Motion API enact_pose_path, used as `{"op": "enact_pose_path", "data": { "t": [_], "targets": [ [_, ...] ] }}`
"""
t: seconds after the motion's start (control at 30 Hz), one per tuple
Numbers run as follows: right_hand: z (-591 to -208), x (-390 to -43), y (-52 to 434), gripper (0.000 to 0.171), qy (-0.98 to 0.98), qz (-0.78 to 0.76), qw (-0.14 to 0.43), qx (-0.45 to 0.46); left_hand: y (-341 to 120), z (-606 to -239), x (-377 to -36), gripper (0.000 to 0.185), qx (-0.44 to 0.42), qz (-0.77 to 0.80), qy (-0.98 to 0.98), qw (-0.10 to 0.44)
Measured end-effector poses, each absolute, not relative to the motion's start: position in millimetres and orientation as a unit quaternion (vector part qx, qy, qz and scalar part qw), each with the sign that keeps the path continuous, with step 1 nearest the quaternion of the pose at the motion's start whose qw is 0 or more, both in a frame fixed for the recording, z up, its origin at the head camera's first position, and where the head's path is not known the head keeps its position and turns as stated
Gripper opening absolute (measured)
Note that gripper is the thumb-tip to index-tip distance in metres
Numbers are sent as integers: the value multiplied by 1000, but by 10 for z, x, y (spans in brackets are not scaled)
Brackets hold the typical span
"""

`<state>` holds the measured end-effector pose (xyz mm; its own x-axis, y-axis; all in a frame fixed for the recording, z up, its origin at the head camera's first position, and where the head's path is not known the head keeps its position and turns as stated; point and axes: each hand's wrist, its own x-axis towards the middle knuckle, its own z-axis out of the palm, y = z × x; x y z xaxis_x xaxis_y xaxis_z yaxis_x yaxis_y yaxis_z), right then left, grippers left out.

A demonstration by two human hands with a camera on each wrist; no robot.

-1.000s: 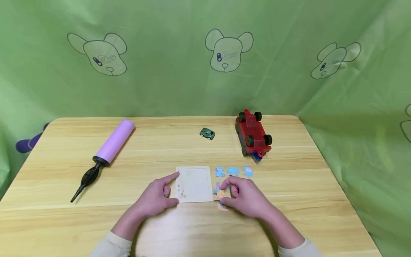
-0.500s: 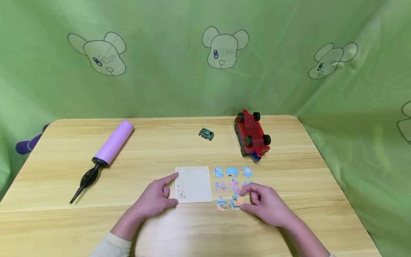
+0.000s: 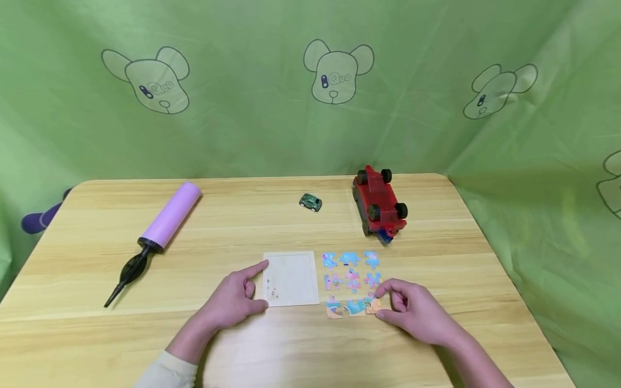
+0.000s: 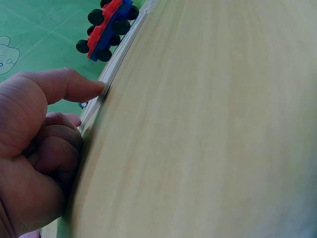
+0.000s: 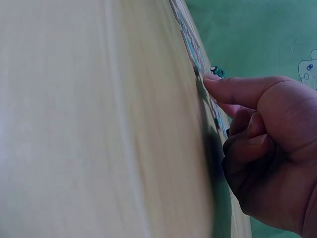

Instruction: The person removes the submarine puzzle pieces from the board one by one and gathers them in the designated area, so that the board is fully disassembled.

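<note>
A square pale puzzle board (image 3: 291,278) with a raised rim lies flat on the table. My left hand (image 3: 233,299) touches its left edge, index finger near the top corner and thumb near the bottom one; the other fingers are folded in. Right of the board, several jigsaw pieces (image 3: 352,280) lie apart in rows. My right hand (image 3: 419,312) pinches an orange and teal jigsaw piece (image 3: 373,305) at the lower right of these rows, between thumb and index finger. In the right wrist view the thumb hides most of that piece.
A purple hand pump (image 3: 172,216) with a black nozzle lies at the left. Behind the board stands a small green toy car (image 3: 310,202). A red toy vehicle (image 3: 380,202) with black wheels lies wheels-up at the back right. Green cloth (image 3: 242,134) hangs behind the wooden table (image 3: 233,221).
My right hand has moved right with the jigsaw piece, from beside the board to the right end of the bottom row, uncovering other pieces. The left hand keeps its place.
</note>
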<state>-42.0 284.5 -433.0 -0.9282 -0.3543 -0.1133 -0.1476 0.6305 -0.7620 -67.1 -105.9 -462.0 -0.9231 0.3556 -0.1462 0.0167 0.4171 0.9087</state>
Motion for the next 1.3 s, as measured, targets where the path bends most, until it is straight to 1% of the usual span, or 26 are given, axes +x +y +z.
{"op": "enact_pose_path", "data": {
  "t": [0.33, 0.6, 0.73, 0.9, 0.97, 1.07, 1.17, 1.3],
  "targets": [
    [-4361, -417, 2973, 27, 902, -391, 127, -129, -1039, -4603, -671, 85, 115, 530, 825, 162],
    [-4359, -405, 3026, 28, 899, -395, 139, -129, -1029, -4605, -664, 85, 114, 529, 825, 164],
    [-4386, -413, 3027, 30, 898, -401, 130, -128, -1031, -4603, -668, 85, 116, 523, 828, 163],
    [-4407, -412, 2945, 30, 900, -408, 80, -132, -1037, -4582, -650, 82, 114, 523, 829, 161],
    [-4376, -418, 2860, 28, 902, -408, 55, -130, -1037, -4565, -634, 79, 111, 523, 830, 161],
    [-4269, -446, 2678, 26, 905, -403, 19, -133, -1025, -4513, -618, 71, 114, 504, 844, 146],
    [-4129, -483, 2491, 27, 901, -409, -18, -144, -1005, -4394, -606, 67, 101, 463, 874, 106],
    [-4006, -540, 2305, 33, 887, -429, -80, -148, -1013, -4168, -582, 68, 64, 375, 925, 22]
  ]
}}
